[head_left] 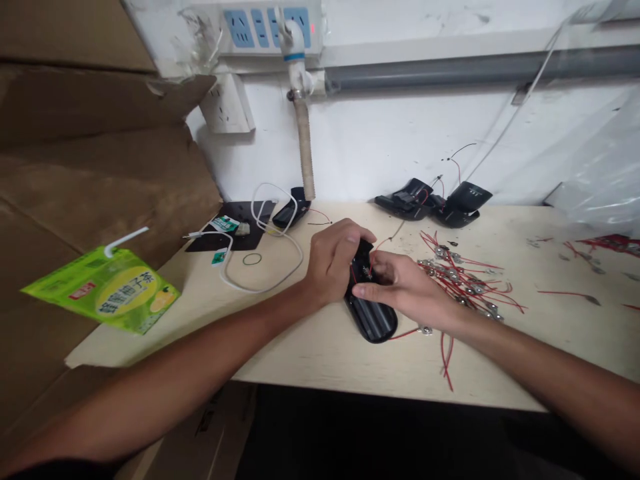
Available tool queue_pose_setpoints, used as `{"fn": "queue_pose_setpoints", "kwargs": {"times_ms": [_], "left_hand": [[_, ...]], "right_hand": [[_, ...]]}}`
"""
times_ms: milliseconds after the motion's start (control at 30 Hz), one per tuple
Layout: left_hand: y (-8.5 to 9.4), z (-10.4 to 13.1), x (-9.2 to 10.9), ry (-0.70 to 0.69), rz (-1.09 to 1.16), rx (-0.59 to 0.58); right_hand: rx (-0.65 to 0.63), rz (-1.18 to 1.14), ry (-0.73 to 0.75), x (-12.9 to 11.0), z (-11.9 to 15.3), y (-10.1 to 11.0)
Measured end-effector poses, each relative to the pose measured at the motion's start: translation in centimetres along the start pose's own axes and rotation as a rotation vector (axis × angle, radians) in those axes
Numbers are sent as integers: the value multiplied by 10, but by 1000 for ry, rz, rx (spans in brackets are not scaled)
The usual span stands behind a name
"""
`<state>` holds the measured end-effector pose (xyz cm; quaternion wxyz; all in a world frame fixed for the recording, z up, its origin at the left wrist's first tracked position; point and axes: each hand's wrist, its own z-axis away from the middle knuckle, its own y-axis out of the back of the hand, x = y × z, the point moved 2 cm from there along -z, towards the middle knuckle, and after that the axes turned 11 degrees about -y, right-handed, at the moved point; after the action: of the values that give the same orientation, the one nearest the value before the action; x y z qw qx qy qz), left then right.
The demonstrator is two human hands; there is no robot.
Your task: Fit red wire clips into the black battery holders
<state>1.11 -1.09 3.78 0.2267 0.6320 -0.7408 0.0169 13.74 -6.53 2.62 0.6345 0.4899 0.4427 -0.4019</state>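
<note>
A black, rounded plastic casing (pixel 374 321) with ridged hollows lies on the near part of the table, between my hands. My left hand (pixel 334 257) is closed around its far end, the fingers curled over the top. From the right, my right hand (pixel 407 287) grips the casing's middle, thumb laid across it and fingertips bent at its side. Thin red wire runs by those fingertips; whether they pinch it I cannot tell. Just right of the hands lies a pile of small metal contacts with red wires (pixel 463 283). One loose wired contact (pixel 425 330) sits under my right wrist.
More black casings (pixel 463 203) with wires stand against the wall, another (pixel 293 208) at back left. A white cable (pixel 260 290) loops on the table's left side. A green drink pouch (pixel 107 290) with a straw stands beside cardboard (pixel 100 180). A hose (pixel 304 147) hangs down behind.
</note>
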Motion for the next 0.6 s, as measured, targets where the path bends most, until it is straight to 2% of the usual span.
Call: {"fn": "queue_pose_setpoints", "kwargs": {"times_ms": [133,367,500,600], "left_hand": [[-1,0,2,18,9,41],[-4,-1,7,-50,15,49],[-2,-4,8,-89,9,30],[2,-7,8,-89,-12,53]], "right_hand": [[88,-10,7,3,0,-6],[101,-96,-54,6,2,-9],[62,-210,-54,5,1,-7],[1,-409,-96,5,0,-3]]}}
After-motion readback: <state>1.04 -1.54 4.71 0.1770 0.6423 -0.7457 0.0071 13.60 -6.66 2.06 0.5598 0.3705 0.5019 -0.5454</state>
